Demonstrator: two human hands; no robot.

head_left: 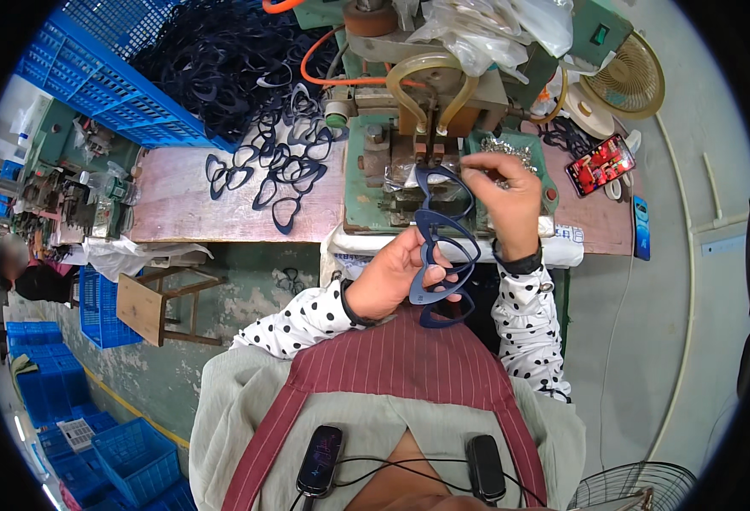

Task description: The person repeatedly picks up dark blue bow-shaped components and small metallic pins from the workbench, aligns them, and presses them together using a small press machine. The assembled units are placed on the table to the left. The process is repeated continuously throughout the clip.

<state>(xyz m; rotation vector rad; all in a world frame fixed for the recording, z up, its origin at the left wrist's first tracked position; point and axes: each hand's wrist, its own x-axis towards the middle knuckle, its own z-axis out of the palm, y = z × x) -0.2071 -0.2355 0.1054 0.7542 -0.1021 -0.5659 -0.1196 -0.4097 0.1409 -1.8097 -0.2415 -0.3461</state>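
My left hand grips several dark blue eyeglass frames, stacked and overlapping, their rims spread from below the hand up to the machine. The uppermost eyeglass frame reaches under the two upright rods of a green bench machine. Close by the machine's working point, my right hand is closed, with thumb and fingertips together beside that frame's rim. Whatever those fingertips pinch is too small to make out. Just beyond the right hand, small metal parts lie heaped on the machine's green bed.
More blue frames lie loose on the table left of the machine, beside a dark heap and a blue crate. A phone and fan are at right. A wooden stool stands at lower left.
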